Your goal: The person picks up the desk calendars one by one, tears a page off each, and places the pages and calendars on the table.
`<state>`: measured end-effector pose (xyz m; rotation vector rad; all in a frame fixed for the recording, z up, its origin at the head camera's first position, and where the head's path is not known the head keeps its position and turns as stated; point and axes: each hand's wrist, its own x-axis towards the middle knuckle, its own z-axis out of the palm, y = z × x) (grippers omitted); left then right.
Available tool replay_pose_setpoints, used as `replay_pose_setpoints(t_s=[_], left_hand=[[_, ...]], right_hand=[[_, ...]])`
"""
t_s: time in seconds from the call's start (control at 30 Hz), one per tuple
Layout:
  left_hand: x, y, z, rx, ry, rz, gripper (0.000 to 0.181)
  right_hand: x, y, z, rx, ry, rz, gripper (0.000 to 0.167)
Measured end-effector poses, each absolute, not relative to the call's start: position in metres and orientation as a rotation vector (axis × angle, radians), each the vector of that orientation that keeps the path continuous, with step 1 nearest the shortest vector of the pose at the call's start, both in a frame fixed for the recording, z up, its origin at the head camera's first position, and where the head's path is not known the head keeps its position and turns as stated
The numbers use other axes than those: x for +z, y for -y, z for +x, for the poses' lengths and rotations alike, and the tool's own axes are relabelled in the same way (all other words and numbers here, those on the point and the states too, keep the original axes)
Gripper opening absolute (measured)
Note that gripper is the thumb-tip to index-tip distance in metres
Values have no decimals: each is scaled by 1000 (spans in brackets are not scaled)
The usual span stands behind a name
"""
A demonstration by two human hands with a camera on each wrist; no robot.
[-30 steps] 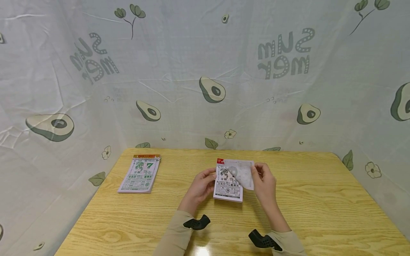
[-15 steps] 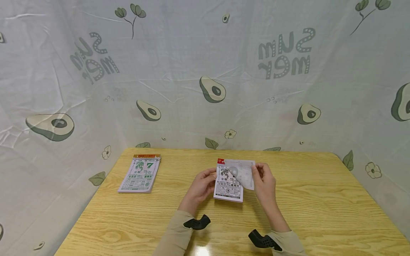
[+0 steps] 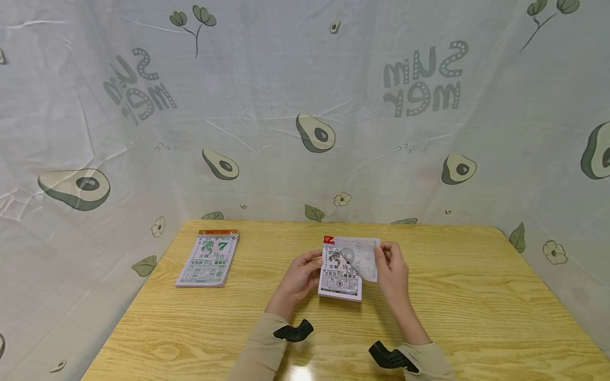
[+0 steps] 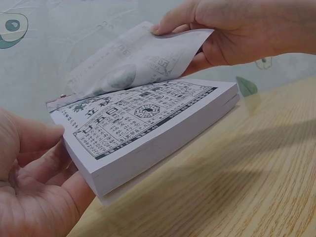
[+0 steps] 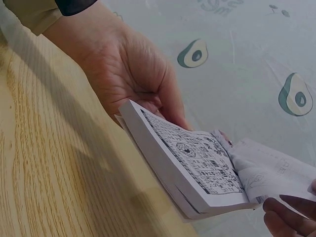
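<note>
A thick calendar pad (image 3: 339, 280) with black print and a red corner tilts above the table, gripped along its left edge by my left hand (image 3: 299, 278). In the left wrist view the left thumb lies on the edge of the pad (image 4: 148, 143), with fingers beneath. My right hand (image 3: 394, 270) pinches the free edge of the thin top sheet (image 3: 364, 256), folded over to the right and still joined near the pad's top. The right wrist view shows the same sheet (image 5: 274, 170) beside the printed page, with right fingertips at the frame's edge.
A second calendar pad (image 3: 207, 262), printed in green with a red and yellow top strip, lies at the table's back left. The wooden table (image 3: 476, 296) meets a pale curtain (image 3: 267, 185) with avocado prints behind and at both sides. Black wrist devices (image 3: 293, 332) sit on both sleeves.
</note>
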<state>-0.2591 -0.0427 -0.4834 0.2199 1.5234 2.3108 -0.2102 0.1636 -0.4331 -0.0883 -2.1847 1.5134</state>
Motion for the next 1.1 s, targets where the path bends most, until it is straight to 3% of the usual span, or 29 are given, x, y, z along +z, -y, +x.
replay_pose_setpoints(t_s=[1.1], left_hand=[[-485,50,-263,2391,-1537,150,41]], right_hand=[[-425,-175,-208,1572,2129,-138,27]])
